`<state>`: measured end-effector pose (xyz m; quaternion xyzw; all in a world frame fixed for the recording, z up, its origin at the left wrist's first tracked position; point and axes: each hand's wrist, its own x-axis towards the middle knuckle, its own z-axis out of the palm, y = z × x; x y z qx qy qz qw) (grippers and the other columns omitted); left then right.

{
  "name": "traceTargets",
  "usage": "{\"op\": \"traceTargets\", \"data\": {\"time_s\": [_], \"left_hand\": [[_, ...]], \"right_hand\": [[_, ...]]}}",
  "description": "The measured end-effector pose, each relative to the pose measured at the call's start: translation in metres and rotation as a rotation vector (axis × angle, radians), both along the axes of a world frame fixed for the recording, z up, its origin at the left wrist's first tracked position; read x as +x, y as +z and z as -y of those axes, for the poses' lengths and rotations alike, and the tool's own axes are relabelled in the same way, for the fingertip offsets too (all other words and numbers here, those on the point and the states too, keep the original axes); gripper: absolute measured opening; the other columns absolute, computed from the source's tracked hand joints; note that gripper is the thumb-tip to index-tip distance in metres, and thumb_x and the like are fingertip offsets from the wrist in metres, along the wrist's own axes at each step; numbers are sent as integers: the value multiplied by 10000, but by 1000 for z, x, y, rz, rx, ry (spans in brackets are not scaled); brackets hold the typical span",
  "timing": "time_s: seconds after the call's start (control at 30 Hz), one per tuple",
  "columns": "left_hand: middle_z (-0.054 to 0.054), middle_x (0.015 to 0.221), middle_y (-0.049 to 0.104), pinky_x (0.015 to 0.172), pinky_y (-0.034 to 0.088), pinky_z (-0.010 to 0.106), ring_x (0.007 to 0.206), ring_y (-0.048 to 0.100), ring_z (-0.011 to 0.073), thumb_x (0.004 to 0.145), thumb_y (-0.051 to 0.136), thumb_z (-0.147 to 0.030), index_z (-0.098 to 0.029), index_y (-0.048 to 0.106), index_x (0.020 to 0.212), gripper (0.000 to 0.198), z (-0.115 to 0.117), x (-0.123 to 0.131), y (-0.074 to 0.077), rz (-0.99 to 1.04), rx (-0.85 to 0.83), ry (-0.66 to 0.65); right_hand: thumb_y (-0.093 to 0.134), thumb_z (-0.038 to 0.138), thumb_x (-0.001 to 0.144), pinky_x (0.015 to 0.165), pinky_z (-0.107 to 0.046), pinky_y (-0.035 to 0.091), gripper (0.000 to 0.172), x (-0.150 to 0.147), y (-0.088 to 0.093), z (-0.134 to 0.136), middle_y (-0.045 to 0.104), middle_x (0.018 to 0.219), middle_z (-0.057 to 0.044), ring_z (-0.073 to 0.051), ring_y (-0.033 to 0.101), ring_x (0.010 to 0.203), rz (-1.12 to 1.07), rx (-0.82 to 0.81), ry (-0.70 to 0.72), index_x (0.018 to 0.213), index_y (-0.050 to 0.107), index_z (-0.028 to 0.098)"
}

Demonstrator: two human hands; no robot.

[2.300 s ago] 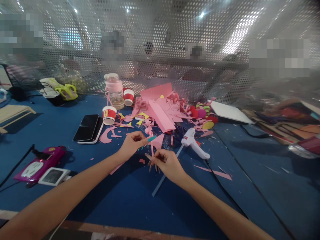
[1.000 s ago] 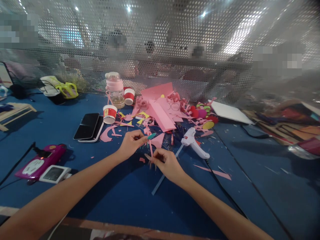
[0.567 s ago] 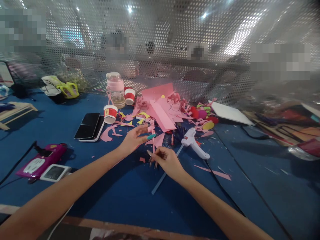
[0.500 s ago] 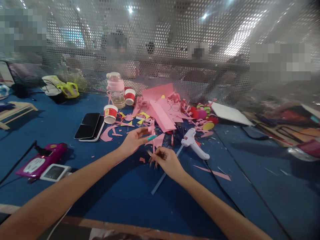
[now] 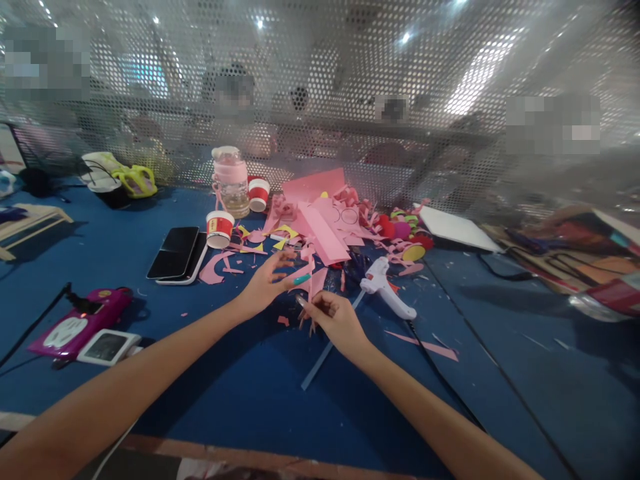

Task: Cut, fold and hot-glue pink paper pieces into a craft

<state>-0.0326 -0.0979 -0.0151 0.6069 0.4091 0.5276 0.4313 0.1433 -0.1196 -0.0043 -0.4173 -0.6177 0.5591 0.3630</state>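
Observation:
A narrow pink strip (image 5: 311, 272), curled at its top, stands up from the fingers of my right hand (image 5: 335, 319). Thumb and fingertips are pinched on its lower end, which they partly hide. Just left of the strip, my left hand (image 5: 267, 285) is open with its fingers apart and nothing seen in them; its thumb has a teal nail. Behind the hands lies a heap of pink sheets (image 5: 325, 230) and cut scraps. A white glue gun (image 5: 385, 288) rests to the right of my right hand, with a long clear glue stick (image 5: 320, 367) at its back.
Two paper cups, one in front (image 5: 220, 229), stand by a clear bottle (image 5: 231, 183). Phones (image 5: 175, 253) lie to the left, near a purple power strip (image 5: 83, 323). A white board (image 5: 455, 227) lies right of the heap. A perforated metal screen (image 5: 320, 80) closes the far side.
My left hand has come away from the strip's curled top, and its fingers have spread. The right hand still pinches the strip. The view has shifted slightly.

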Motion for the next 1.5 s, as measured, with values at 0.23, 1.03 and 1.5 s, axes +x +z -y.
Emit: {"op": "traceTargets", "data": {"time_s": [0.23, 1.03, 1.5], "left_hand": [[105, 885, 583, 819, 448, 377, 877, 546, 233, 830, 563, -392, -140, 570, 1192, 441, 14, -6, 7, -916, 683, 469], [123, 1003, 596, 874, 460, 391, 970, 554, 217, 910, 351, -156, -132, 524, 1193, 333, 14, 13, 0, -728, 454, 385], [60, 926, 674, 727, 491, 269, 778, 623, 149, 773, 605, -454, -161, 590, 1113, 449, 14, 22, 2, 267, -220, -163]], "right_hand": [[646, 500, 718, 459, -244, 462, 336, 3, 0, -1, 653, 621, -18, -97, 510, 435, -82, 49, -80, 631, 555, 188], [559, 452, 820, 588, -261, 455, 311, -1, 10, 12, 687, 673, -35, -155, 594, 604, 32, 173, -13, 687, 657, 188], [582, 479, 787, 582, -280, 480, 316, -1, 3, 8, 686, 665, -33, -166, 612, 607, 44, 171, -29, 676, 660, 194]]}}
